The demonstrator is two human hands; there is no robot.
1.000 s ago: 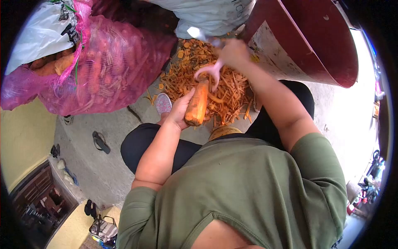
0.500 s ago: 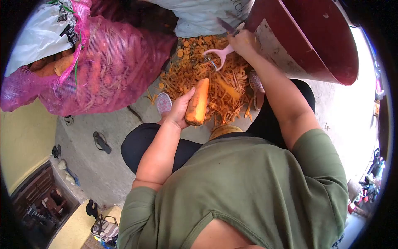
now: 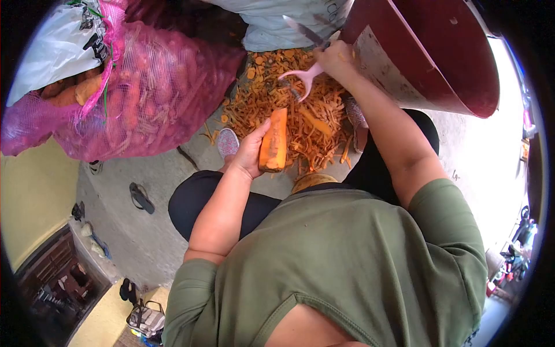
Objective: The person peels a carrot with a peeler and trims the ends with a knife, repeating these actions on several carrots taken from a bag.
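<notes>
A partly peeled carrot (image 3: 274, 140) stands nearly upright in my left hand (image 3: 250, 152), its lower end still dark-skinned. My right hand (image 3: 338, 62) is closed around a pink peeler (image 3: 308, 77) and a knife (image 3: 306, 31); the blade points up and to the left. The peeler's head is a little above and right of the carrot, apart from it. Beneath both hands lies a heap of orange peelings (image 3: 318, 115) with cut carrot ends.
A pink mesh sack (image 3: 156, 87) full of carrots fills the upper left. A large dark red tub (image 3: 404, 58) stands at the upper right, beside a white sack (image 3: 277, 26). One dark slipper (image 3: 141, 198) lies on the concrete floor.
The carrot has turned slightly in my left hand and shows another side. The knife blade and peeler in my right hand have shifted a little to the left.
</notes>
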